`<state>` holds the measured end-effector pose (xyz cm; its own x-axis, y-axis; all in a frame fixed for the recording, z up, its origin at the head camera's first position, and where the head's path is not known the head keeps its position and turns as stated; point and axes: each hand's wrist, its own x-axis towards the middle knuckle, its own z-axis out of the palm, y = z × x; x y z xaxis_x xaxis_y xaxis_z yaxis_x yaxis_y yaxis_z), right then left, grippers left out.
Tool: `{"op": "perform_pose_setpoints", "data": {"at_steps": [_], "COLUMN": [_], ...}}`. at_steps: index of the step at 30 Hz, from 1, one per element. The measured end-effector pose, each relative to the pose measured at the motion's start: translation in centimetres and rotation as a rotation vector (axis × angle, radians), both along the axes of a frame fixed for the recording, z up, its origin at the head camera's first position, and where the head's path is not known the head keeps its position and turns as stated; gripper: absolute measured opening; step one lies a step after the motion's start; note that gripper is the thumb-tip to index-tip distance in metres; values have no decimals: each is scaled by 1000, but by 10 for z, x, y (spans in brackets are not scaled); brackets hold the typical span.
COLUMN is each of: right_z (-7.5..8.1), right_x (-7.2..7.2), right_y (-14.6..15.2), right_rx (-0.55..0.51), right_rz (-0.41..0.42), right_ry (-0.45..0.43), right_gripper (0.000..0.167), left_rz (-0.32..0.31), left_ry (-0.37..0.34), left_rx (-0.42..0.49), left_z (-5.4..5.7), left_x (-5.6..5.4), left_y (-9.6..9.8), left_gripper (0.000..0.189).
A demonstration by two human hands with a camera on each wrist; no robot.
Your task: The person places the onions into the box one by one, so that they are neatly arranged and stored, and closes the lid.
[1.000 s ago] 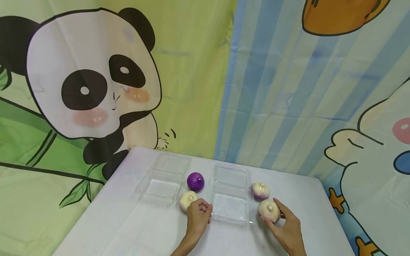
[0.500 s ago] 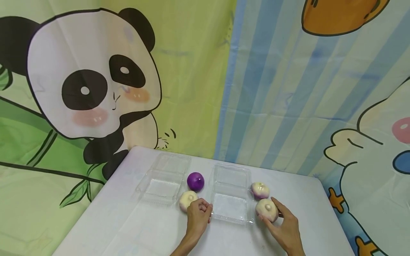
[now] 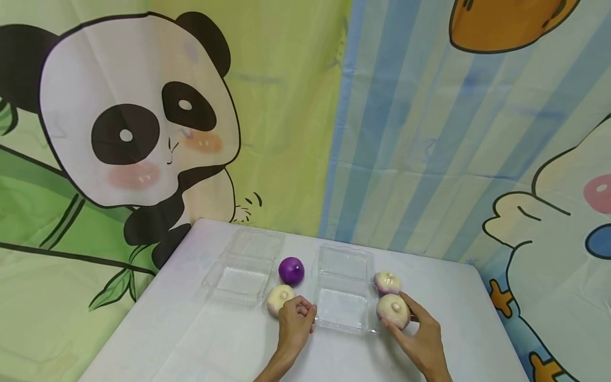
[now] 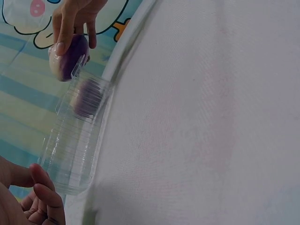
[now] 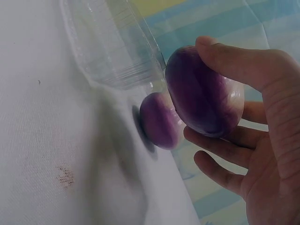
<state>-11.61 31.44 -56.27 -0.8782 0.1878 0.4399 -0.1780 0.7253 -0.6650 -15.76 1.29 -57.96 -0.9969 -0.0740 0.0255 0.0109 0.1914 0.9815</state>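
My right hand [image 3: 422, 339] grips a cream-and-purple turnip [image 3: 393, 311], thumb on one side and fingers on the other. It is raised above the table, as the right wrist view shows the purple underside of this turnip [image 5: 201, 93]. Just left of it lies an open clear plastic clamshell box [image 3: 343, 307], lid folded back, nothing inside. At that box's near left corner, my left hand [image 3: 296, 323] pinches the rim with curled fingers. A second turnip [image 3: 387, 283] sits at the box's right side, behind the held one.
Left of the box stand another cream turnip [image 3: 278, 298], partly behind my left hand, and a purple ball-like one [image 3: 291, 271]. Farther left lies a second open clear clamshell box [image 3: 243, 276]. A printed cloth wall [image 3: 286, 132] rises behind the white table [image 3: 215, 339].
My right hand has carried the turnip slightly left and away from me, closer to the right-hand box. The left hand and both boxes have stayed in place.
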Motion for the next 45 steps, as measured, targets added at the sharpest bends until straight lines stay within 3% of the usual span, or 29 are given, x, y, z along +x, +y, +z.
{"op": "perform_pose_setpoints", "data": {"at_steps": [30, 45], "right_z": [0, 4], "right_x": [-9, -13], "right_y": [-19, -29], "right_rx": [4, -11], "right_rz": [40, 126], "right_ry": [-7, 13], "right_gripper": [78, 80], "left_rz": [2, -2], "left_ry": [-16, -6], "left_rx": [4, 6], "left_z": [-2, 0], "left_x": [0, 0], "left_y": [-1, 1], "left_gripper": [16, 16]}}
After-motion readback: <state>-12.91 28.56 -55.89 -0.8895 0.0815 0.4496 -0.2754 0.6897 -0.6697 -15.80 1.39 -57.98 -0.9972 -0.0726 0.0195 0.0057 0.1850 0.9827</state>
